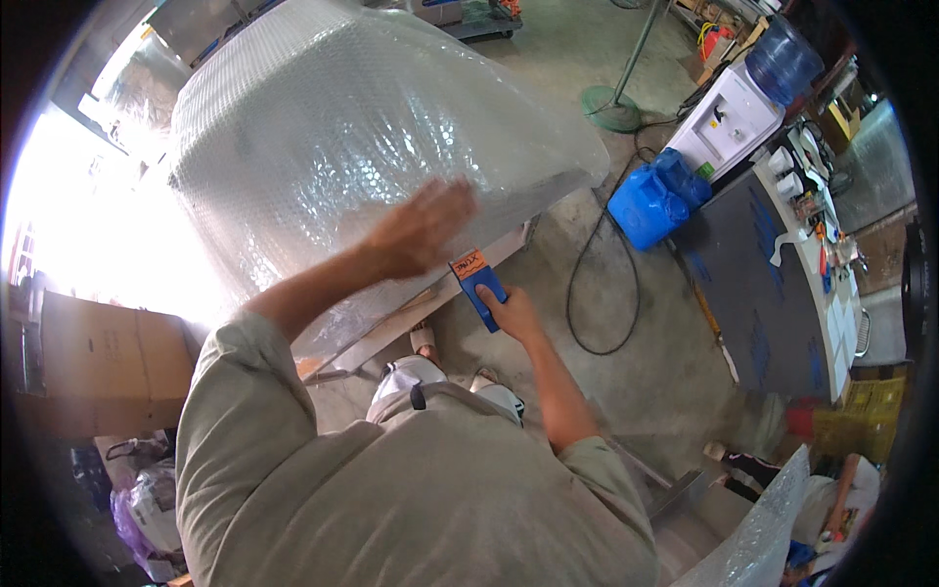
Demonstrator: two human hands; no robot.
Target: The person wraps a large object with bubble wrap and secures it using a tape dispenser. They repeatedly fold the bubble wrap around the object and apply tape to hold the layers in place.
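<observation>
A large bulky load draped in clear bubble wrap (323, 147) fills the upper left, resting on a wooden base (391, 328). Over its near edge, my left hand (425, 230) is stretched out flat, its fingers slightly blurred. Whether it touches the wrap I cannot tell. Below and to the right, my right hand (511, 315) grips a blue hand-held tool with an orange top (479, 291); its exact kind is unclear. The tool's orange end points up toward the edge of the wrap, close to my left wrist.
A blue jerrycan (646, 207) stands on the floor to the right, beside a white water dispenser (729, 122). A black cable (577, 303) loops across the floor. Tools lie on a grey-sided bench (758, 284). A cardboard box (117, 362) sits at left; another person's leg (748, 465) shows lower right.
</observation>
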